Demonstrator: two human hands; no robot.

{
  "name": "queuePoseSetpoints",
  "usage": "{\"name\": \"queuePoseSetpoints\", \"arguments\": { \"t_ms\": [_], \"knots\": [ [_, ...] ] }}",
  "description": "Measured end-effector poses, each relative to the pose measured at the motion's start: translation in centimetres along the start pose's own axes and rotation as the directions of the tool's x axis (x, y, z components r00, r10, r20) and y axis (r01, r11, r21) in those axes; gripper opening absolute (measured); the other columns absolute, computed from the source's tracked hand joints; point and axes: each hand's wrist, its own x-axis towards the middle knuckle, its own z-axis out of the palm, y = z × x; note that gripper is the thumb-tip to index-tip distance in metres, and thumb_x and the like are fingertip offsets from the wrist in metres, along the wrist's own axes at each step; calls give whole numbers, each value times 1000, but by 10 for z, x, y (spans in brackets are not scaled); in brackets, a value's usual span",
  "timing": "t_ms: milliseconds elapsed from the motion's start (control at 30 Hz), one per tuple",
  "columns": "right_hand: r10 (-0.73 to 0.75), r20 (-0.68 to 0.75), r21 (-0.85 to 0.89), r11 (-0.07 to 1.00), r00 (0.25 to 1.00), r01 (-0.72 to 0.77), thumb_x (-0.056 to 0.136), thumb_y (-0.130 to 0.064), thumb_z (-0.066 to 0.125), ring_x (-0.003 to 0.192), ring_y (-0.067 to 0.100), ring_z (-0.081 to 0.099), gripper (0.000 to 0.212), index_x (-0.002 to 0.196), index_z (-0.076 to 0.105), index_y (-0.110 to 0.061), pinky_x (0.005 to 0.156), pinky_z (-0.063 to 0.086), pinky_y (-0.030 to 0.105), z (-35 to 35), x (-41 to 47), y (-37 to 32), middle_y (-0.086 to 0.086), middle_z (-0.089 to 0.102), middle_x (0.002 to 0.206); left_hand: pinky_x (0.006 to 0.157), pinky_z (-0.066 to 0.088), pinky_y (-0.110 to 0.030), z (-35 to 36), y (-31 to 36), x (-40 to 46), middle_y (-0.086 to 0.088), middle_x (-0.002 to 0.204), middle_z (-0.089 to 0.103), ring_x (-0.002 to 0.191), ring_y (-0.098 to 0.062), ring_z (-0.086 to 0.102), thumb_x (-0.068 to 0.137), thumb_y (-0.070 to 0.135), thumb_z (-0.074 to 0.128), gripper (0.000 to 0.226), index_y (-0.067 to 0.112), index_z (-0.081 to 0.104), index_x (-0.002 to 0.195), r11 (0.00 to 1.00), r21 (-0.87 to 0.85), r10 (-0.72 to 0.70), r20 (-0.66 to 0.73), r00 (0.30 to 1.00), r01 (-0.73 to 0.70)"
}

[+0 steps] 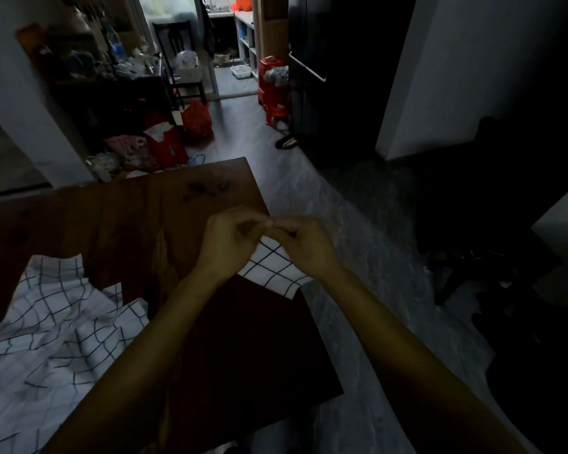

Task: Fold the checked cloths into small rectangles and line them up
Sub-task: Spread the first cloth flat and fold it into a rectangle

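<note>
I pinch the top edge of a checked cloth (269,267) with my left hand (230,240) and right hand (304,244), fingertips meeting above the table (128,217) near its right edge. To fold well I should match the corners before laying it flat. The crumpled pile of cloths (53,329) crowds the left side

Dark wooden table (118,231) carries 1 rumpled checked cloth heap (46,332) at its left.
</note>
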Motion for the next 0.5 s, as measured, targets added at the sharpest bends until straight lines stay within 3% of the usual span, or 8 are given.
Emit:
{"name": "queuePoseSetpoints", "arguments": {
  "t_ms": [67,167,333,433,500],
  "knots": [
    [25,39,16,1000,999,-26,89,-14,64,64,30,59,21,80,69,4,64,50,40,-1,1,-2,20,66,73,73,46,-10,1,-1,-1,15,81,64,77,3,61,87,11,63,12,22,68,84,996,-52,-74,-10,997,73],
    [54,57,31,998,997,-56,88,-17,65,72,36,62,21,82,70,3,67,52,42,3,0,-3,20,67,77,70,41,-3,0,-2,0,20,78,61,75,7,59,88,10,60,18,25,63,80,995,9,-101,11,995,101],
    [40,34,-16,999,999,-39,88,-20,66,62,18,59,23,73,68,-3,63,52,38,7,3,-5,7,66,68,65,37,0,-4,-2,0,13,78,59,71,8,54,92,11,53,13,20,60,86,988,52,-145,-59,988,148],
    [25,-11,2,1000,1000,-25,89,-15,64,67,2,60,11,80,70,-16,66,51,20,5,-1,-4,-14,65,73,65,42,-11,-10,-6,0,9,81,59,70,-2,54,96,20,49,11,16,59,94,979,78,-174,-166,971,188],
    [39,-29,13,999,999,-38,89,-13,64,69,5,61,9,85,72,-12,68,52,22,5,-5,-2,-14,66,74,65,46,-26,-16,-10,2,7,76,58,70,-12,57,96,25,46,14,17,57,95,982,84,-150,-197,969,170]
  ]
}}
